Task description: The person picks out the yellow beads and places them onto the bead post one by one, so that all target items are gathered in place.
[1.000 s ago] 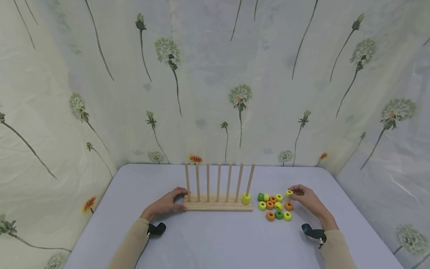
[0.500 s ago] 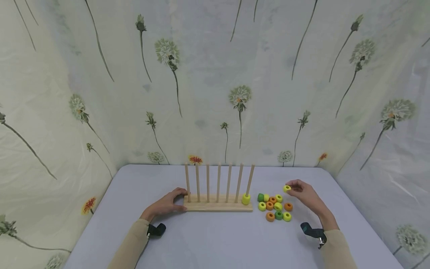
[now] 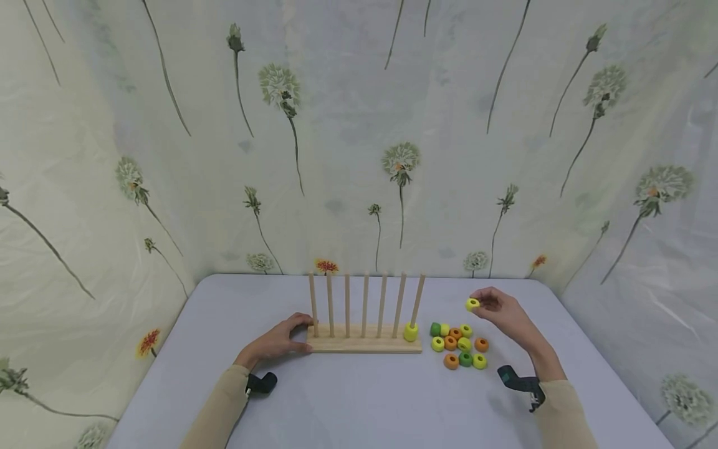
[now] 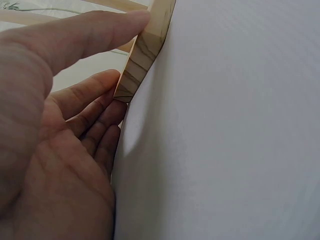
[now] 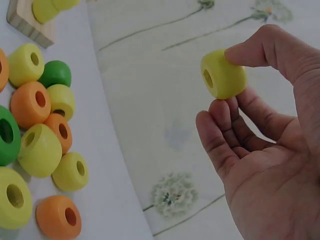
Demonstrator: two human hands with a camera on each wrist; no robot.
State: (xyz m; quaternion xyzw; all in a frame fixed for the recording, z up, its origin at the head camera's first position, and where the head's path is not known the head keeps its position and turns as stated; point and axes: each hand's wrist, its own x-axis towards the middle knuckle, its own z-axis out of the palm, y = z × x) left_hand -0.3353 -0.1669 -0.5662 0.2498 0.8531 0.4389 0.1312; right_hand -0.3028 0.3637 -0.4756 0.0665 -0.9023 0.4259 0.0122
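A wooden peg rack (image 3: 364,344) with several upright pegs stands mid-table in the head view. Yellow beads (image 3: 411,332) sit at the foot of its rightmost peg. My left hand (image 3: 275,343) grips the rack's left end; in the left wrist view the thumb (image 4: 115,30) lies on one face of the wood and the fingertips touch its end. Raised over the table, right of the rack, my right hand (image 3: 503,313) pinches a yellow bead (image 5: 224,75) between thumb and fingers. The bead's hole shows on its side facing left in the right wrist view.
Loose beads lie between the rack and my right hand: orange beads (image 3: 451,362), green beads (image 3: 465,358) and yellow beads (image 3: 479,360). The white table (image 3: 359,399) ends at a flowered curtain (image 3: 336,156) behind and at both sides.
My right hand has lifted the yellow bead up and moved it left, away from the loose beads. The left hand and the rack have stayed still.
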